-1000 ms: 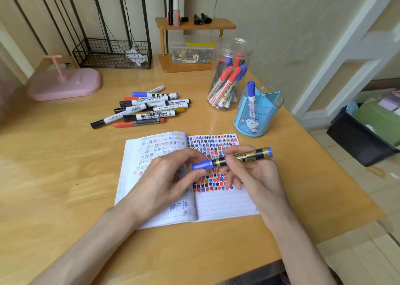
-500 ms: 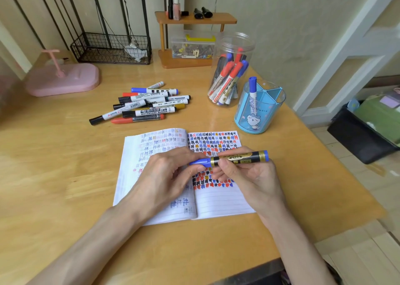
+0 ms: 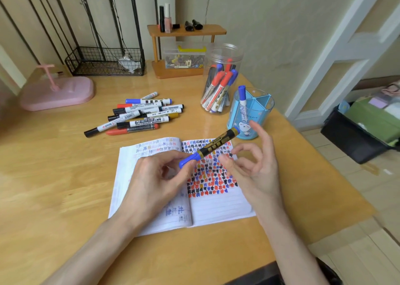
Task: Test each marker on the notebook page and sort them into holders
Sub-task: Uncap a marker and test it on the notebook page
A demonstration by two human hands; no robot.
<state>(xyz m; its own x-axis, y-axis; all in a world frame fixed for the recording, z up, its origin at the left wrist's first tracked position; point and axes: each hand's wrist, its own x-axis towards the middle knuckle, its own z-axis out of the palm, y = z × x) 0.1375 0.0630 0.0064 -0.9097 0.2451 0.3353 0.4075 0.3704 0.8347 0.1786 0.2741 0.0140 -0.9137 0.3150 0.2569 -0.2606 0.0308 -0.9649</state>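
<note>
Marker (image 3: pixel 213 147): black barrel with gold print, blue cap and blue end, tilted above the open notebook (image 3: pixel 216 209). Left hand (image 3: pixel 155 176) pinches its capped end; right hand (image 3: pixel 255 165) just beside, fingers loosely spread, holding nothing.

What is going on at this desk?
A person tests markers over an open notebook full of colour marks. The left hand pinches the blue end of a black-and-gold marker, slanted toward the blue pen holder. The right hand is open beside it, gripping nothing. Loose markers lie behind; others stand in the clear jar.
</note>
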